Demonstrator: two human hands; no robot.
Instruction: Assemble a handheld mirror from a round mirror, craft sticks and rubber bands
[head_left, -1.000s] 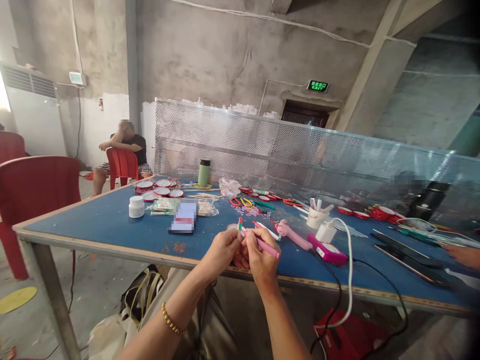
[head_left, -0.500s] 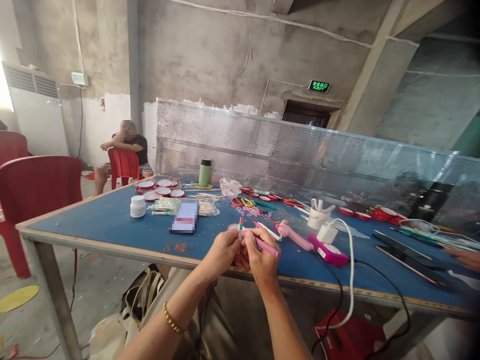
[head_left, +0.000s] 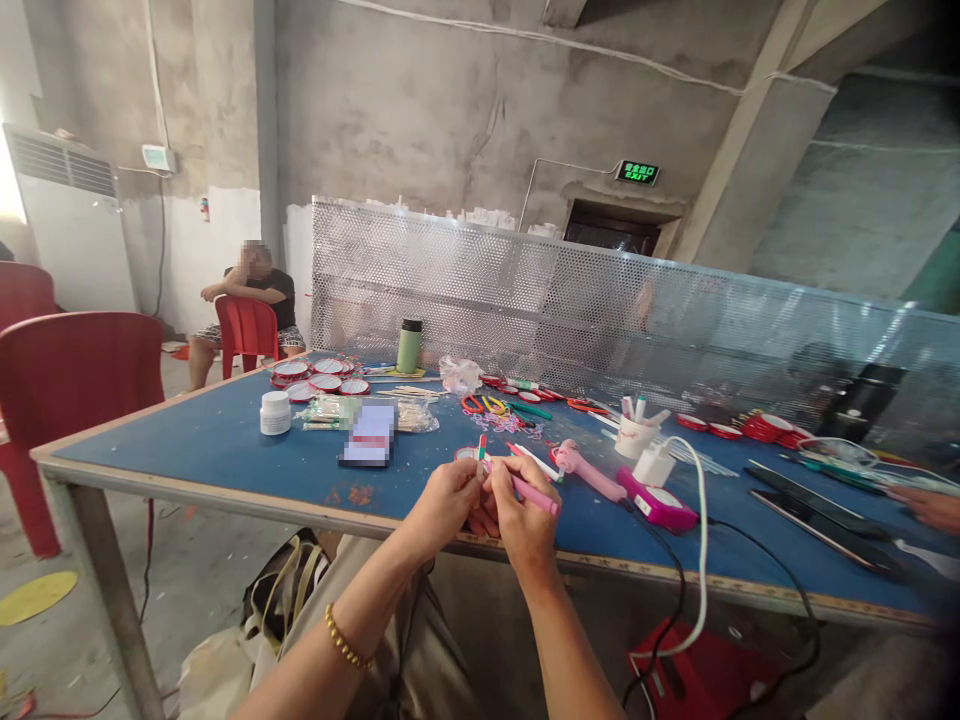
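Observation:
Both of my hands meet at the front edge of the blue table. In my left hand [head_left: 448, 503], pinched between thumb and fingers, a small thin piece with a red, white and green tip [head_left: 481, 447] points upward. My right hand [head_left: 519, 510] is closed on a pink marker [head_left: 535, 495], its tip end close to the left fingertips. What the tip touches is hidden by the fingers. Just behind the hands lies a small round red-rimmed disc [head_left: 466, 454], partly covered. Pens with red and white barrels [head_left: 534, 461] rest beside my right hand.
A phone [head_left: 367, 434], a white jar [head_left: 275, 413] and a green bottle [head_left: 409, 347] stand left. Pliers [head_left: 493, 405], a pink handheld device [head_left: 589, 472], a magenta box with cables [head_left: 658, 500] and a pen cup [head_left: 634, 436] are right. Another person's hand [head_left: 926, 507] shows far right.
My hands and the things in them stay almost still. At the far right, the other person's hand has shifted slightly.

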